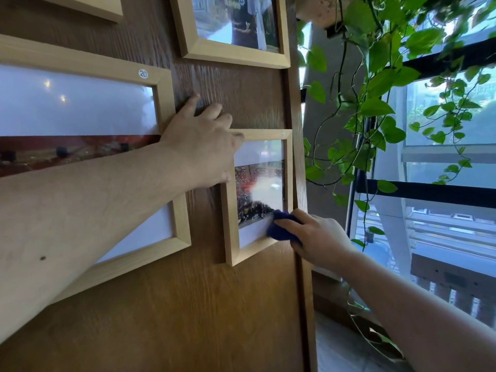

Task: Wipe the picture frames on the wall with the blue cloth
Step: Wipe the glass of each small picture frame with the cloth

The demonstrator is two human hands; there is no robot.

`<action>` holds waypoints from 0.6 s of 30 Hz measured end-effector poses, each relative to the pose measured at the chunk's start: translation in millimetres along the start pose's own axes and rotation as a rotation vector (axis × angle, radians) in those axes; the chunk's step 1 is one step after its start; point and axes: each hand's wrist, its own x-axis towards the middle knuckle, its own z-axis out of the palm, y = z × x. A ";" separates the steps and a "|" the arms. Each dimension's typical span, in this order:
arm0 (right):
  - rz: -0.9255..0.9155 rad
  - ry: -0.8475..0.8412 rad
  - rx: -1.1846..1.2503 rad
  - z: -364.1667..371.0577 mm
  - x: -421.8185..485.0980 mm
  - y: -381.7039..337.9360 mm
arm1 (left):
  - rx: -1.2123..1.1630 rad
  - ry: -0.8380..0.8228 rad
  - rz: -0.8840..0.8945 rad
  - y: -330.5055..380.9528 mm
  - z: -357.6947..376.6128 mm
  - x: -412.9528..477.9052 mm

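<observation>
Four pale wooden frames hang on a dark wood-grain wall (pixel 166 304) beside a window with trailing ivy (pixel 381 84). Largest, the wide frame (pixel 163 84) carries a sticker reading "20" (pixel 143 74). On the small frame (pixel 230 237), the left hand (pixel 200 146) lies flat, fingers spread, gripping nothing; the right hand (pixel 319 237) clutches the blue cloth (pixel 281 226) against its lower right corner.

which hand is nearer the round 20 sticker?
Left. The left hand lies just below-right of the 20 sticker; the right hand, holding the blue cloth, is far lower right.
</observation>
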 end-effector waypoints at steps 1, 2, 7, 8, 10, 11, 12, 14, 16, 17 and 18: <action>0.007 0.000 -0.013 -3.5 -0.1 2.7 | -0.005 -0.006 -0.006 1.2 -0.4 0.0; 0.014 0.007 -0.023 -7.1 -0.7 4.6 | -0.008 -0.012 -0.014 2.5 -0.3 -0.3; 0.065 0.028 -0.031 -32.3 -18.1 1.7 | -0.041 0.054 -0.027 17.4 -2.5 -13.6; 0.088 0.020 -0.024 -38.7 -23.0 -0.9 | -0.096 0.086 -0.011 23.4 -3.4 -19.3; 0.141 0.000 -0.019 -50.9 -34.1 -6.1 | -0.209 0.169 0.031 38.9 -5.3 -32.8; 0.167 -0.005 -0.033 -57.8 -40.9 -8.8 | -0.257 0.210 0.060 47.9 -5.5 -40.5; 0.188 -0.008 -0.044 -65.0 -47.8 -12.3 | -0.295 0.231 0.092 56.8 -3.8 -48.2; 0.235 -0.007 -0.058 -78.5 -64.0 -21.6 | -0.367 0.255 0.148 72.3 1.9 -63.2; 0.287 -0.029 -0.094 -95.1 -86.2 -33.2 | -0.433 0.289 0.200 86.0 9.8 -75.7; 0.310 -0.055 -0.121 -103.3 -98.6 -38.1 | -0.463 0.298 0.218 92.6 14.3 -80.0; 0.333 -0.077 -0.145 -110.4 -109.4 -42.9 | -0.505 0.297 0.231 97.9 19.8 -84.1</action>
